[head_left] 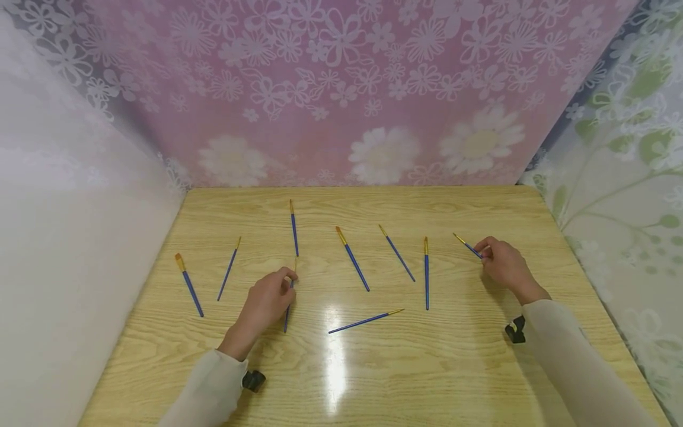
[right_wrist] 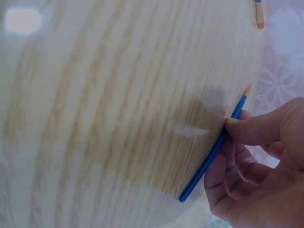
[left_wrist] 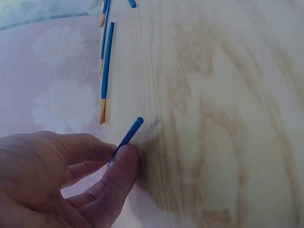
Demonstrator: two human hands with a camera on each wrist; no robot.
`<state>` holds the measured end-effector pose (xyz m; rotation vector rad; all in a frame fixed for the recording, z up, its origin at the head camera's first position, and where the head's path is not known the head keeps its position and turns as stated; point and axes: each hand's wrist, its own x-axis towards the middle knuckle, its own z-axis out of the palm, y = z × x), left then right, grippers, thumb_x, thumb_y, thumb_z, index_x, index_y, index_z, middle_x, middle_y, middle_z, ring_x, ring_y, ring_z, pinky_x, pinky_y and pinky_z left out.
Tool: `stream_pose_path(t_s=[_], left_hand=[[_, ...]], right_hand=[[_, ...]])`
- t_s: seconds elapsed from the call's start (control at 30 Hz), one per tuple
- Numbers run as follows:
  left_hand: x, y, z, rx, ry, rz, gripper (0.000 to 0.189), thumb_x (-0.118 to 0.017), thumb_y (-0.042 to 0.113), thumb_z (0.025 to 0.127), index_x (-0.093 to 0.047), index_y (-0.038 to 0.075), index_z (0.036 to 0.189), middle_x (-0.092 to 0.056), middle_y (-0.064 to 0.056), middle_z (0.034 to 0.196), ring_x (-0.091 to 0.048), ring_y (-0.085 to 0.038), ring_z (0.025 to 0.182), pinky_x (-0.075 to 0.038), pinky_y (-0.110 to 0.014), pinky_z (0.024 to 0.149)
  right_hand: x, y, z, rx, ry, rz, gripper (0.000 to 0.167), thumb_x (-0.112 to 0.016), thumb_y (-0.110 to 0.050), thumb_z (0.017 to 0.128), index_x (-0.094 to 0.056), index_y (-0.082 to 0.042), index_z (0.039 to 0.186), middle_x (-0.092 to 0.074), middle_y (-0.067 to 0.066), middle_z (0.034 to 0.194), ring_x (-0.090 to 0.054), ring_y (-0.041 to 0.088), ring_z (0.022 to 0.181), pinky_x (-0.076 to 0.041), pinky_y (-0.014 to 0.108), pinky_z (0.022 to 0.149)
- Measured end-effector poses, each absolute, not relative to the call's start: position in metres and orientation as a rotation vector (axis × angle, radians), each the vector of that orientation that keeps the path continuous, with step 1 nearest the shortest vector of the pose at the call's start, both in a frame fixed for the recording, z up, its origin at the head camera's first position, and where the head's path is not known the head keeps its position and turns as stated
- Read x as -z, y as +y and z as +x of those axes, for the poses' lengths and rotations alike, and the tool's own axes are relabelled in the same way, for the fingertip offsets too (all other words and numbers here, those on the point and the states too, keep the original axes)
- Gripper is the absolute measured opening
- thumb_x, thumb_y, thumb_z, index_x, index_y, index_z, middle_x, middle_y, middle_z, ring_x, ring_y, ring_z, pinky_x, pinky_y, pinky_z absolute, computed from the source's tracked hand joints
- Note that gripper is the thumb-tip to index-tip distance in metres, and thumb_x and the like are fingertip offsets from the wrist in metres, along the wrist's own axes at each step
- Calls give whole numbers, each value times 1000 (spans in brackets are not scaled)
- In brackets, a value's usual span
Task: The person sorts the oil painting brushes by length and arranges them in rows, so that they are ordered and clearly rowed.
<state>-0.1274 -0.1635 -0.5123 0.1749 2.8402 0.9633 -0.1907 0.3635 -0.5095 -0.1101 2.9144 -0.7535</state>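
Observation:
Between thumb and fingers, my left hand (head_left: 270, 298) pinches a thin blue paintbrush (head_left: 286, 320) at the left-centre of the table. In the left wrist view the handle end of that paintbrush (left_wrist: 132, 130) sticks out past the thumb. Over at the right, my right hand (head_left: 504, 264) pinches another blue paintbrush (head_left: 469, 247), its tip pointing to the far left. The right wrist view shows this paintbrush (right_wrist: 204, 168) held near its middle, handle end low. Just beyond the left hand lies a paintbrush (head_left: 294, 233).
More blue paintbrushes lie scattered: a wide one (head_left: 190, 289) and a thin one (head_left: 228, 274) at left, others (head_left: 353, 261), (head_left: 397, 253) and an upright-lying one (head_left: 426, 279) in the middle. One brush (head_left: 363, 322) lies crosswise nearer me. A flowered pink cloth (head_left: 341, 89) borders the wooden table (head_left: 427, 367).

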Motion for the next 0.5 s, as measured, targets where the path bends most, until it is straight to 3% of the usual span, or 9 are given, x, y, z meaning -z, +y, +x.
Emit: stream_pose_path(t_s=[0.23, 0.5], left_hand=[[514, -161, -125, -978, 2804, 124, 24, -66, 5, 103, -71, 6, 126, -73, -14, 106, -63, -14, 64, -56, -28, 54], [518, -161, -125, -894, 2821, 139, 23, -68, 9, 104, -72, 10, 127, -70, -9, 110, -64, -18, 80, -59, -40, 77]], right_hand=[[511, 364, -190, 755, 2910, -102, 26, -57, 5, 101, -62, 9, 127, -69, 34, 114, -66, 49, 102, -52, 64, 85], [510, 364, -191, 761, 2903, -92, 27, -57, 6, 101, -61, 10, 127, -69, 34, 115, -65, 48, 103, -52, 64, 86]])
